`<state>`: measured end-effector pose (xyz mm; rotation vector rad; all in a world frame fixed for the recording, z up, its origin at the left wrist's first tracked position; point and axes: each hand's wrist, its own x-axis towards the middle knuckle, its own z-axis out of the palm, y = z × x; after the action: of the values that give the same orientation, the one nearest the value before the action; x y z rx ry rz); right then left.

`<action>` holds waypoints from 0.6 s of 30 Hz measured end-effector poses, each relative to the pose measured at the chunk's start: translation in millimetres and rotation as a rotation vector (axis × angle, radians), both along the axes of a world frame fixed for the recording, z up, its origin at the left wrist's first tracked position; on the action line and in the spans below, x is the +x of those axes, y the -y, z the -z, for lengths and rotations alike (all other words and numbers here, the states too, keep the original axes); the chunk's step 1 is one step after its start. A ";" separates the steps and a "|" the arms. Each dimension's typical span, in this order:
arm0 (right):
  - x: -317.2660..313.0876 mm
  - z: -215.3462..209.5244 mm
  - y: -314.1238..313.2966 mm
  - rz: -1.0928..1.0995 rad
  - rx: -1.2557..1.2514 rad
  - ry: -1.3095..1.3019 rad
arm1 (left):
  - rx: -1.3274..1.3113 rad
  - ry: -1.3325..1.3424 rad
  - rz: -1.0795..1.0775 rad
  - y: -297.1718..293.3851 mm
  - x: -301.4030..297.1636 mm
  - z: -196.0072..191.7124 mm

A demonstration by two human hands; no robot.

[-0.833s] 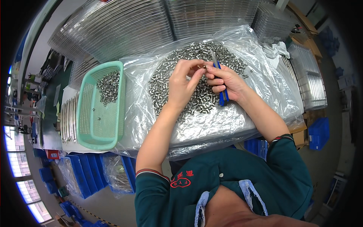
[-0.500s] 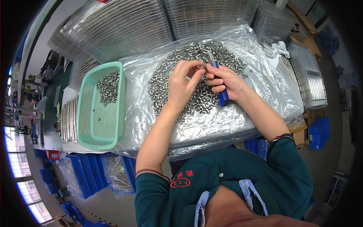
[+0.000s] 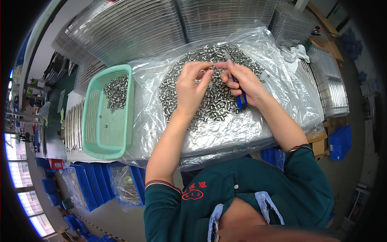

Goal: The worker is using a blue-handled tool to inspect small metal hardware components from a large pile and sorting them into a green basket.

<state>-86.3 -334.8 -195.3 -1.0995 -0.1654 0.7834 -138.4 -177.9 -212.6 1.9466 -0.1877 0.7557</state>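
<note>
Blue utility knife [image 3: 242,101] clasped in right hand [image 3: 250,86], over metal-fitting pile [image 3: 217,108]; left hand [image 3: 189,85] half-curled above same pile, cannot tell whether pinching anything.

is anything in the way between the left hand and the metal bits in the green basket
Yes: the right wall of the green basket stands between the left hand and the metal bits inside. The basket's top is open, so nothing visible blocks the way over that rim.
</note>
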 end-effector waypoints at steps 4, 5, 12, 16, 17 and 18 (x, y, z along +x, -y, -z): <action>-1.5 -4.9 6.4 0.105 -0.177 0.336 | 0.016 -0.058 -0.103 -4.3 1.8 -0.2; -0.9 -0.8 7.4 0.142 -0.263 0.513 | -0.004 -0.058 -0.124 -3.1 2.9 0.1; -4.0 7.9 3.3 0.225 -0.647 1.285 | 0.063 -0.053 -0.133 -3.8 4.7 5.3; -4.4 8.9 3.6 0.242 -0.692 1.320 | 0.202 -0.020 -0.141 -3.8 4.5 4.5; -5.2 8.0 3.1 0.252 -0.717 1.333 | 0.257 -0.008 -0.141 -4.8 4.0 4.0; -5.9 7.5 2.7 0.261 -0.742 1.345 | 0.257 -0.009 -0.142 -5.7 4.1 4.2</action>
<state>-92.2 -337.6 -202.8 -2.1730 -0.8810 -0.2981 -134.3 -172.1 -216.8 2.2250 -0.1486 0.8491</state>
